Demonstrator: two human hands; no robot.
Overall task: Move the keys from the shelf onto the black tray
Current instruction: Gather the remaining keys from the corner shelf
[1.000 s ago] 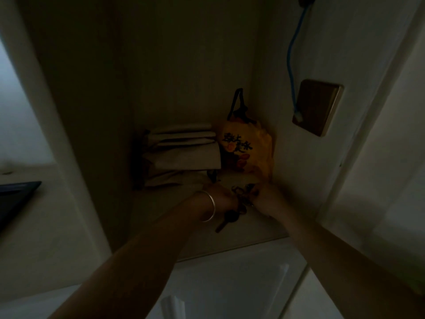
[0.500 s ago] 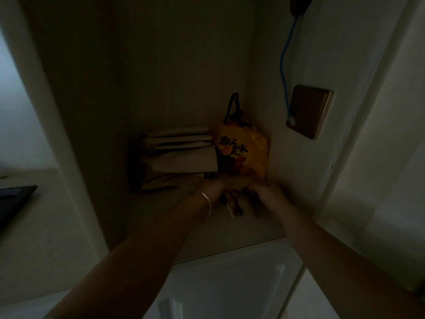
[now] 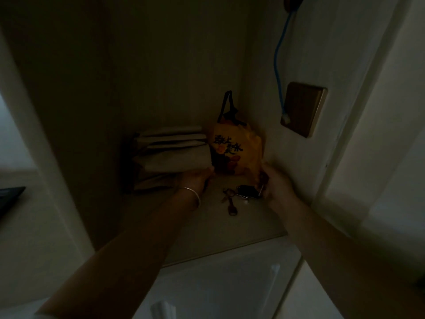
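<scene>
Bag (image 3: 238,153): yellow-orange, black printed characters, red-orange motifs near the base, black handle. Cable (image 3: 277,65): blue. Wall plate (image 3: 302,109): brown. Folded stack (image 3: 172,153): pale beige. Shelf (image 3: 207,236): beige. Bangle (image 3: 192,194): silver. Tray (image 3: 10,195): black. Key fob (image 3: 248,191): black. Lighting dim; tones muted.

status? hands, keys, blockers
Left hand off the keys, near the folded stack. Right hand touching the keys, grip unclear in the dark. Keys lie on the shelf; orange bag close behind.
</scene>
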